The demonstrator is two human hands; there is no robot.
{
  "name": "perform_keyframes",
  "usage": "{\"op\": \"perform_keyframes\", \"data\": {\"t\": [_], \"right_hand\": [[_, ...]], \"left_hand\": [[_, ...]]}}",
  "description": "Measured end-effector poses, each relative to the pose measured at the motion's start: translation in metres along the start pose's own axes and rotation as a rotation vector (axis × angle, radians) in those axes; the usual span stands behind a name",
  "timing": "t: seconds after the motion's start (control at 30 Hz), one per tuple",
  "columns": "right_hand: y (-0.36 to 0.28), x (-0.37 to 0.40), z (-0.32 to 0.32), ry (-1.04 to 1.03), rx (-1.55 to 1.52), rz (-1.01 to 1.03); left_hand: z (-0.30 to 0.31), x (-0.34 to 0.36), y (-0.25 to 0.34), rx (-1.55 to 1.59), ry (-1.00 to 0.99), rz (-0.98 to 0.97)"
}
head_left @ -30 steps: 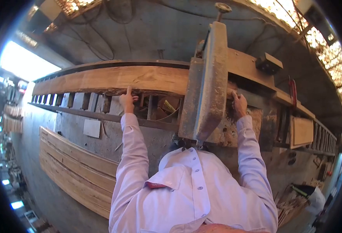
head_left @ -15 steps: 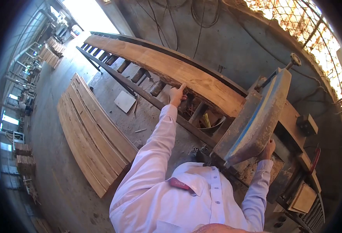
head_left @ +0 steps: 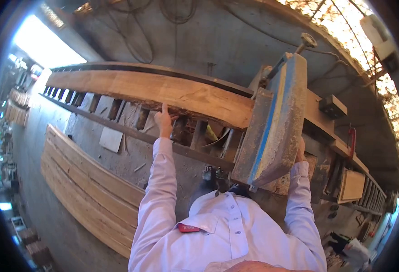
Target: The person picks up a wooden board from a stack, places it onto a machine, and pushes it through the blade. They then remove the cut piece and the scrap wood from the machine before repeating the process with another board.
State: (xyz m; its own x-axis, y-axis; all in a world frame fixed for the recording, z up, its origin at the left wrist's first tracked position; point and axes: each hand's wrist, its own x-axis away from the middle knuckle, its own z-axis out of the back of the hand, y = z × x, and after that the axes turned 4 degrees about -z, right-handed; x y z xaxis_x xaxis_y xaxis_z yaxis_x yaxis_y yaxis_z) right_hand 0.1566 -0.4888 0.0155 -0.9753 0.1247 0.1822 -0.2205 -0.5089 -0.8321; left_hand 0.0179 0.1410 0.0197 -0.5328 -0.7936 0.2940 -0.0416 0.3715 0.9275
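My left hand (head_left: 164,123) is at the near, bark-covered edge of a long wooden plank (head_left: 195,93). Its index finger is stretched out and touches that edge; the other fingers are partly curled beside it. The plank lies along a roller bed (head_left: 140,118), its right end up against a worn machine housing (head_left: 278,122) with blue and yellow stripes. Behind the housing's lower right side is my right hand (head_left: 301,152), mostly hidden, so its fingers and anything in them do not show.
Several planks (head_left: 86,181) lie stacked on the floor at left. A handwheel (head_left: 309,40) tops the housing. A pale flat board (head_left: 110,139) rests beneath the rollers. At right are a dark block (head_left: 333,107), a red handle (head_left: 352,140) and a wooden piece (head_left: 351,185). Cables hang on the wall.
My view has turned, so the scene shifts left. The plank's right end now sits closer to the housing. My left hand stays at the plank's edge, my right hand behind the housing.
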Motion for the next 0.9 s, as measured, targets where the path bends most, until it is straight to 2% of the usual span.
{"op": "perform_keyframes", "data": {"t": [0.03,0.07,0.17,0.23,0.33,0.4,0.47,0.5,0.57,0.67,0.73,0.83,0.87,0.9], "right_hand": [[-0.023,0.016,-0.002,-0.014,-0.026,-0.029],[-0.040,0.033,-0.006,0.052,-0.103,0.028],[-0.131,0.095,-0.013,0.110,0.044,-0.062],[-0.165,0.115,-0.014,0.135,0.089,-0.100],[-0.123,0.095,-0.023,0.128,0.064,-0.062],[-0.074,0.062,-0.026,0.148,0.107,-0.072],[-0.039,0.055,-0.026,0.166,-0.155,-0.136],[-0.031,0.061,-0.015,0.167,-0.203,-0.132],[-0.017,0.082,0.013,0.150,-0.298,-0.125],[0.027,0.107,0.067,0.311,-0.173,-0.034],[0.055,0.126,0.100,0.509,-0.085,-0.015],[0.086,0.155,0.142,0.662,-0.023,-0.083],[0.095,0.161,0.155,0.694,-0.017,-0.119],[0.108,0.165,0.163,0.744,0.077,-0.104]], "left_hand": [[-0.001,0.001,0.002,0.006,0.021,-0.018],[-0.002,0.000,0.002,0.010,0.043,-0.033],[0.009,-0.019,-0.001,-0.071,0.006,-0.074],[0.009,-0.015,0.008,-0.081,0.039,-0.065],[0.018,-0.029,0.002,-0.161,0.019,-0.042],[0.022,-0.018,0.006,-0.042,-0.141,-0.086],[0.023,-0.031,-0.007,-0.066,-0.035,-0.005],[0.025,-0.034,-0.008,-0.066,-0.100,0.013],[0.026,-0.029,-0.009,-0.074,-0.093,0.045],[0.012,-0.012,0.006,-0.121,-0.074,0.079],[0.002,0.002,0.013,-0.140,-0.065,0.122],[-0.010,0.006,0.008,-0.219,-0.220,0.184],[-0.010,-0.005,0.006,-0.313,-0.205,0.222],[-0.011,-0.007,0.002,-0.328,-0.263,0.193]]}}
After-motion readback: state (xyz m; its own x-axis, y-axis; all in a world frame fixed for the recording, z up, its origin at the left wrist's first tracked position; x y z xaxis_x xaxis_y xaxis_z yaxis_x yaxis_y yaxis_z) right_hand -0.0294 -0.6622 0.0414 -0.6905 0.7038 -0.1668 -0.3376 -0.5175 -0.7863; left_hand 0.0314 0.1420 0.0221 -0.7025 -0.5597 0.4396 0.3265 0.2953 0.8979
